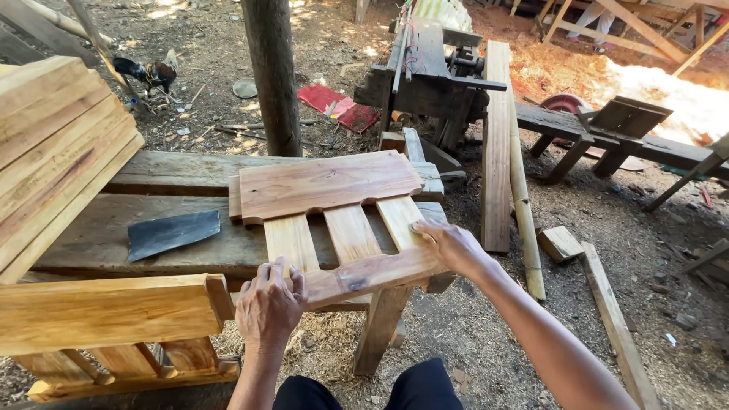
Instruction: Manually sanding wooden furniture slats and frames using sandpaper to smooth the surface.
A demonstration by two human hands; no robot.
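- Reddish-brown slatted wooden panel (334,220), frame centre, lies flat across the weathered plank bench (99,235) for support.
- Left hand (269,304) grips its lower rail, steadying it.
- Right hand (448,244) presses open-fingered on the right slat.

Outdoor yard, dirt ground (471,334) strewn with sawdust; wooden post (273,76), weathered workbench (91,235), planer machine (433,68), rooster (148,74), sunlight patches.
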